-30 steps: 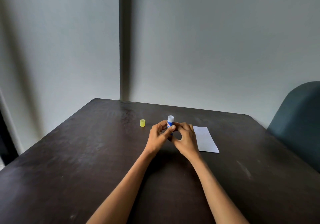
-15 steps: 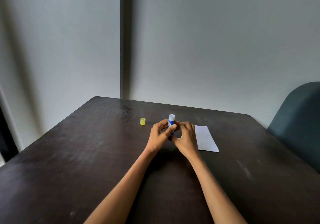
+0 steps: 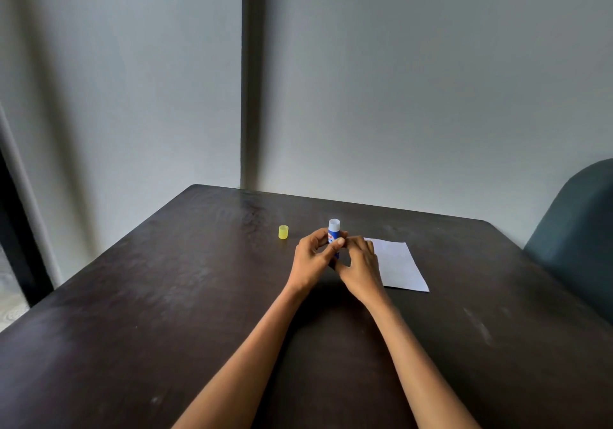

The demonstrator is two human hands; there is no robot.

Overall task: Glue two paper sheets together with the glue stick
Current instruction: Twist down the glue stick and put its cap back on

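Both hands meet over the middle of the dark table (image 3: 166, 312), and between them the glue stick (image 3: 333, 234) stands upright, its pale open top clear above the fingers. The left hand (image 3: 313, 259) curls around the blue barrel, thumb pressed against its near side and fingers wrapped behind it. The right hand (image 3: 360, 266) closes on the lower end of the stick, knuckles toward the camera; its fingertips are hidden, so exactly how they pinch the base cannot be told. The yellow cap (image 3: 283, 232) stands by itself on the table to the left of the hands, near but apart. White paper (image 3: 398, 267) lies flat just right of the right hand, its near-left part covered by that hand. A chair (image 3: 577, 239) sits at the table's right edge.
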